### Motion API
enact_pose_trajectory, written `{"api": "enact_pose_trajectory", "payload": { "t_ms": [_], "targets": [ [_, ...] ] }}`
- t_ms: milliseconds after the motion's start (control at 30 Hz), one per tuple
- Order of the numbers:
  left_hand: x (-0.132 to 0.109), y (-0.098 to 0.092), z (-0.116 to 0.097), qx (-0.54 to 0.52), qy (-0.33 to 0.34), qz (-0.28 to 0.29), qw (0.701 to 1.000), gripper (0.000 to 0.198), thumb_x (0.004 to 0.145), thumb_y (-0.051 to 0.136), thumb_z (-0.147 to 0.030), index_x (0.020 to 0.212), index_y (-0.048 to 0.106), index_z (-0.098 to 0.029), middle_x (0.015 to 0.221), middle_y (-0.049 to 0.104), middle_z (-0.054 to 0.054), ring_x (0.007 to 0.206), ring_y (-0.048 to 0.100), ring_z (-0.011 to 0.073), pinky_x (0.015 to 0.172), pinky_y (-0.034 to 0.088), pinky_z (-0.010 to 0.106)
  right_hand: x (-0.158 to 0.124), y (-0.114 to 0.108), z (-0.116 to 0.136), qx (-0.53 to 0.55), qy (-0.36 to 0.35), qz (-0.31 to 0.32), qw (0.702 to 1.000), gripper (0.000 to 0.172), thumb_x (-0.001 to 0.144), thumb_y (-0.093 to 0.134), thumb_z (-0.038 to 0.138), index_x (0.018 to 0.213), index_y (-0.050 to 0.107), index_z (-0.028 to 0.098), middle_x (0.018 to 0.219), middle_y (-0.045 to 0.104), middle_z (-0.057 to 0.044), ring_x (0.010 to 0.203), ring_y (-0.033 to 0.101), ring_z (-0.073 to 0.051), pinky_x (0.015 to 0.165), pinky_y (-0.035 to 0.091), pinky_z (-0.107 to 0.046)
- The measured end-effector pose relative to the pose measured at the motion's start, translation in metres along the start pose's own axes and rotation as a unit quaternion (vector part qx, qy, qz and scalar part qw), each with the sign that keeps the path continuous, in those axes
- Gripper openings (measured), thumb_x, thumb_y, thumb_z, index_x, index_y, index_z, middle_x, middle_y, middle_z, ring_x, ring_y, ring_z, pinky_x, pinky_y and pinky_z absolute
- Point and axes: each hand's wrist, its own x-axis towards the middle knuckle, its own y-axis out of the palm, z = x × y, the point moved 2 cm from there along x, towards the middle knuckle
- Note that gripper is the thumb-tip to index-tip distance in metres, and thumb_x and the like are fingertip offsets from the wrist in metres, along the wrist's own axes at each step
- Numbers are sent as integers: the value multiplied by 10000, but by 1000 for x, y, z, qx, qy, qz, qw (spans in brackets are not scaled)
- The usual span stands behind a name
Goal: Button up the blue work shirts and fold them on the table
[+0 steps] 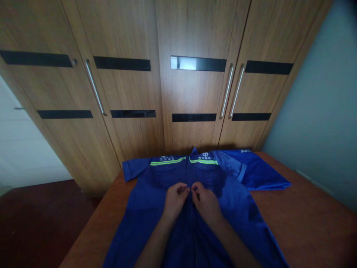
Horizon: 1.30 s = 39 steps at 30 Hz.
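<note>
A dark blue short-sleeved work shirt (147, 208) lies spread front side up, with yellow-green reflective strips and white print across the chest. Over its front opening, below the chest pockets, both hands meet with fingertips almost touching. My left hand (175, 199) pinches one edge of the shirt front between thumb and fingers. Facing it, my right hand (205, 201) is closed in a pinch on the opposite edge. Any button between the fingertips is too small to make out. The shirt's lower part runs under my forearms and out of the frame.
A brighter blue folded cloth or bag (262, 173) with white lettering lies partly under the shirt's right sleeve. Beneath both is a reddish-brown wooden table (301, 219). Behind it stands a wooden wardrobe (189, 93) with metal handles. A pale wall (320, 111) is at right.
</note>
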Motion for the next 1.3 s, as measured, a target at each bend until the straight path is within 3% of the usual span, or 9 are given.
{"api": "enact_pose_trajectory", "payload": {
  "t_ms": [167,300,400,500,700,833,933,1067,1300],
  "targets": [
    [0,1,5,-1,-2,-2,1000,158,667,667,-296,744,666,-158,685,679,19,643,631,158,595,455,234,7,-5,-4,165,31,31,985,118,830,488,287,821,588,225,559,630,19,533,597,-150,556,387,-238],
    [1,2,4,13,8,7,1000,155,669,656,-272,777,651,-161,714,691,25,659,642,163,617,474,243,14,-2,-9,366,117,59,921,153,741,536,345,746,565,194,521,579,32,451,498,-110,476,354,-220],
    [1,2,3,42,21,12,999,147,693,632,-263,800,651,-162,735,698,36,686,649,173,649,484,260,15,2,-11,413,177,87,889,195,713,532,369,742,569,179,537,550,40,441,446,-85,442,309,-208],
    [0,2,4,87,34,0,996,118,707,611,-217,806,656,-174,744,691,28,703,639,173,670,468,266,13,4,-15,380,191,117,898,223,729,500,385,707,574,176,522,535,34,424,433,-88,420,293,-211],
    [-6,3,5,217,44,7,975,144,711,620,-174,848,629,-217,691,657,-24,637,608,143,616,405,234,25,-6,-27,205,151,118,960,244,725,599,352,533,586,201,473,578,-6,495,543,-139,509,356,-240],
    [0,-2,-10,257,50,-10,965,83,797,573,-241,870,599,-210,716,664,-10,653,620,141,609,396,224,49,-16,-18,43,131,28,990,241,805,562,440,791,656,218,795,706,-80,797,651,-231,660,416,-306],
    [16,-8,-24,290,58,-17,955,98,823,541,-235,883,612,-205,729,673,1,677,622,147,625,396,227,67,-14,-5,-78,109,13,991,356,819,544,468,1024,628,189,1017,692,-146,945,649,-285,735,446,-361],
    [47,-8,-26,326,39,-12,945,127,811,570,-276,815,656,-182,796,707,58,738,639,184,641,396,249,80,-3,-4,-74,119,36,989,267,750,612,312,979,658,181,1010,694,-157,952,654,-299,742,457,-370],
    [83,2,4,354,-7,-11,935,140,742,625,-257,635,672,-180,704,713,78,691,649,206,606,388,249,76,17,-27,31,111,5,993,189,733,573,202,863,701,255,841,716,-44,836,663,-217,694,449,-290]
  ]
}}
